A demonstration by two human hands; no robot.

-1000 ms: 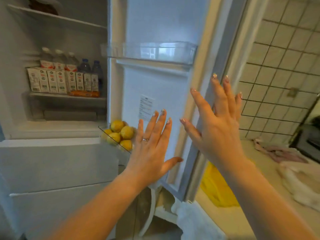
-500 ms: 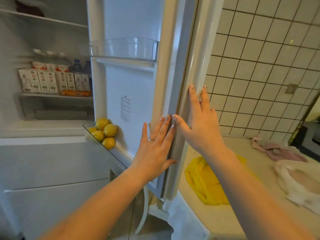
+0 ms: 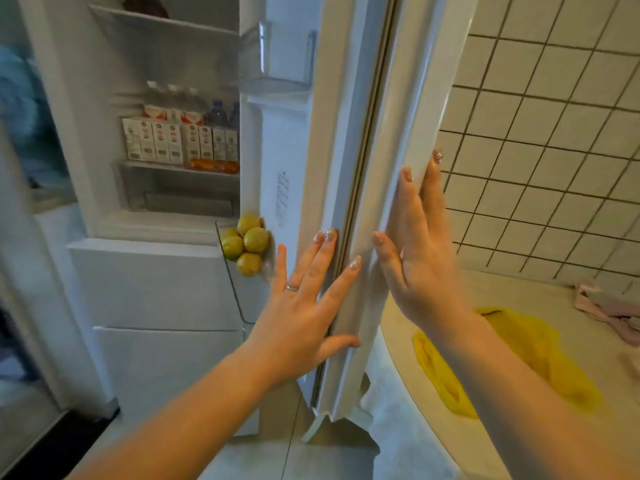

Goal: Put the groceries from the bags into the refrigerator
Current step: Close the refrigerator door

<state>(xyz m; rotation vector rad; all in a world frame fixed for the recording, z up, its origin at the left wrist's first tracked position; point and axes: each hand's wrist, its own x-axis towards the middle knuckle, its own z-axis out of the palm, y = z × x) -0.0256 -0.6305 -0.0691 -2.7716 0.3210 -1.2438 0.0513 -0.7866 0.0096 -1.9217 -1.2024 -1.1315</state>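
The white refrigerator door (image 3: 349, 98) stands edge-on in front of me, partly swung toward the cabinet. My left hand (image 3: 304, 306) lies flat and open on the door's inner edge by the gasket. My right hand (image 3: 420, 247) lies flat and open on the door's outer face. Several yellow lemons (image 3: 247, 245) sit in the lower door bin. Inside, a shelf holds a row of white cartons (image 3: 180, 140) with bottles (image 3: 194, 105) behind them. A flat yellow bag (image 3: 512, 355) lies on the counter to the right.
A clear upper door bin (image 3: 284, 53) holds nothing I can see. White freezer drawers (image 3: 156, 289) are below the shelves. The beige counter (image 3: 588, 427) runs along a white tiled wall (image 3: 554, 150), with a pink cloth (image 3: 609, 306) at its far right.
The door has swung leftward toward the cabinet, turning from its inner face to edge-on. Both hands moved onto it and stay flat against it; my right hand has shifted to the outer face.
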